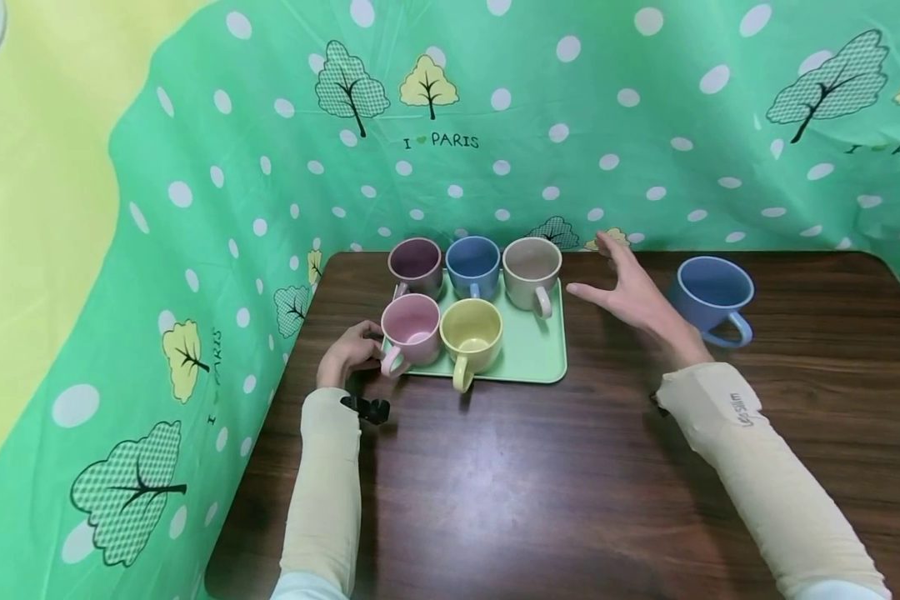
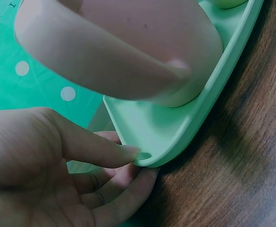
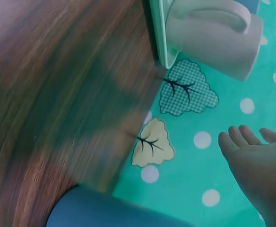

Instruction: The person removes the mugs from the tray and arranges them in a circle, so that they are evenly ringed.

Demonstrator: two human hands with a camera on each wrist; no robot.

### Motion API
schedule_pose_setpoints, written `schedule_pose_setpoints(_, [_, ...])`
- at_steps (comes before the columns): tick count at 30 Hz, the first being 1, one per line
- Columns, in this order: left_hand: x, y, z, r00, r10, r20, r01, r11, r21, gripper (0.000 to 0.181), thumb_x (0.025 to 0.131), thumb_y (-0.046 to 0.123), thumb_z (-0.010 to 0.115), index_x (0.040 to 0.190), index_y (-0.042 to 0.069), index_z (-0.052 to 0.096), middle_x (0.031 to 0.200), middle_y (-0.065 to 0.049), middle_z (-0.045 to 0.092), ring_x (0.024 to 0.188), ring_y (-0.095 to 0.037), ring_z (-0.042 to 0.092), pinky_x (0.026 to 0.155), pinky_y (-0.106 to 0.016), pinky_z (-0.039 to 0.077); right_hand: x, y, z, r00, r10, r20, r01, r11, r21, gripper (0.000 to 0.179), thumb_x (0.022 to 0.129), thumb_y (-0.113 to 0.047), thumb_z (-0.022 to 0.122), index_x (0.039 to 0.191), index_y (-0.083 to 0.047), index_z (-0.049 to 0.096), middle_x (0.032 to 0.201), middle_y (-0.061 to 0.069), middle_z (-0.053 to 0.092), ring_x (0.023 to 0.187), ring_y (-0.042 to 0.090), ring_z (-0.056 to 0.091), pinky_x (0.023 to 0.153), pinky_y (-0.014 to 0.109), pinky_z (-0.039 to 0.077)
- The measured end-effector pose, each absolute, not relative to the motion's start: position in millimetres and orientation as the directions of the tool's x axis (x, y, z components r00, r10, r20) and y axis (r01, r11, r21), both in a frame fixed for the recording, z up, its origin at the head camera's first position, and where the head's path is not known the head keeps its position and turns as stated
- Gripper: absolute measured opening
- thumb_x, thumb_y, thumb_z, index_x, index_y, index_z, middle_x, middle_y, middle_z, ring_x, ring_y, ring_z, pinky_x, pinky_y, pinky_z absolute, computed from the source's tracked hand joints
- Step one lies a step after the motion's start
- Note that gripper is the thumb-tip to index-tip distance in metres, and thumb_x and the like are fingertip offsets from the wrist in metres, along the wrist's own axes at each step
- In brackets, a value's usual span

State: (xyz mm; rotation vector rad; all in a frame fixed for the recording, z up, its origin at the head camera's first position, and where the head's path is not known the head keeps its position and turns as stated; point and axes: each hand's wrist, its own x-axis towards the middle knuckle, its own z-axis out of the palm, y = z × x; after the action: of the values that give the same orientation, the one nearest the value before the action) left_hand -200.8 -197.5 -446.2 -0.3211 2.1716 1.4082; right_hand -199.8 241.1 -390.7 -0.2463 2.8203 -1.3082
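Observation:
A light green tray (image 1: 543, 354) bears several mugs. At its near left corner my left hand (image 1: 351, 348) pinches the rim, thumb on top and fingers underneath, as the left wrist view shows. Beside that hand stands a pink mug (image 1: 420, 329), with a yellow mug (image 1: 472, 333) to its right. The back row has a purple mug (image 1: 426, 283), a blue mug (image 1: 474, 279) and a grey mug (image 1: 521, 287). My right hand (image 1: 633, 292) hovers with fingers spread between the grey mug and a larger blue mug (image 1: 699, 312) off the tray, holding nothing.
The dark wooden table (image 1: 495, 492) extends toward me and to the right. A green dotted cloth (image 1: 480, 183) with printed trees hangs behind the table's back edge and along its left side.

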Motion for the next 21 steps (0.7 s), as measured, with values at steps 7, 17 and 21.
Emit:
schedule_pose_setpoints(7, [-202, -197, -447, -0.840, 0.081, -0.536, -0.456, 0.431, 0.779, 0.045, 0.082, -0.015, 0.048, 0.125, 0.000, 0.046, 0.092, -0.007, 0.051, 0.084, -0.015, 0.053, 0.082, -0.031, 0.052, -216, 228, -397, -0.987, -0.153, 0.038, -0.131, 0.663, -0.737, 0.104, 0.080, -0.051, 0.071, 0.154, -0.014, 0.007, 0.156, 0.018, 0.021, 0.142, 0.038, 0.023, 0.112, 0.056, 0.023])
schedule_pose_setpoints(17, [-202, -198, -447, -0.839, 0.079, -0.538, -0.457, 0.433, 0.777, 0.041, 0.086, -0.013, 0.048, 0.125, 0.000, 0.046, 0.098, -0.010, 0.050, 0.088, -0.017, 0.053, 0.083, -0.032, 0.053, -233, 199, -406, -0.982, -0.188, 0.015, -0.143, 0.686, -0.713, 0.111, 0.077, -0.050, 0.074, 0.153, -0.007, 0.006, 0.157, 0.021, 0.013, 0.145, 0.037, 0.015, 0.114, 0.057, 0.018])
schedule_pose_setpoints(21, [-201, -197, -447, -0.837, 0.077, -0.541, -0.464, 0.423, 0.778, 0.042, 0.085, -0.013, 0.049, 0.125, 0.000, 0.046, 0.105, -0.012, 0.050, 0.090, -0.018, 0.053, 0.083, -0.031, 0.052, -237, 188, -409, -0.982, -0.188, 0.024, -0.146, 0.669, -0.729, 0.113, 0.075, -0.046, 0.077, 0.152, -0.003, 0.007, 0.156, 0.023, 0.015, 0.141, 0.038, 0.022, 0.113, 0.056, 0.022])
